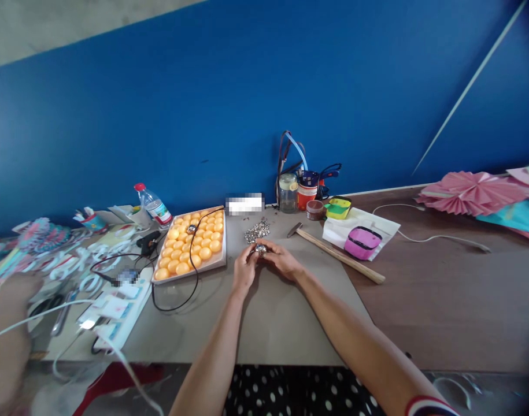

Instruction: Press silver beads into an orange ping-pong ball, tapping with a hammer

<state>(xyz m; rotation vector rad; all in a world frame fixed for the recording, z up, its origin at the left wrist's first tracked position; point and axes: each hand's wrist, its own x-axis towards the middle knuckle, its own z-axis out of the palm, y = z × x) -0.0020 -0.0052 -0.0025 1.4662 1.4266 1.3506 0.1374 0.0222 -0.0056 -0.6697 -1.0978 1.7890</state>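
My left hand [244, 269] and my right hand [281, 259] meet over the grey mat [268, 312] at the table's middle. Both are closed around a small silvery ball [261, 249] held between the fingertips. Just beyond the ball lies a heap of small silver pieces [257, 231]. To the left sits a tray of orange balls [192, 245] with one silvery ball among them. A wooden-handled hammer [336, 252] lies to the right of my hands.
A pink case [362, 242] rests on white paper at the right. Jars and cups [301, 193] stand by the blue wall. A water bottle [154, 207], black cable [177, 294] and craft clutter fill the left. Pink paper fans [468, 192] lie far right. Another person's arm [6, 335] is at the left edge.
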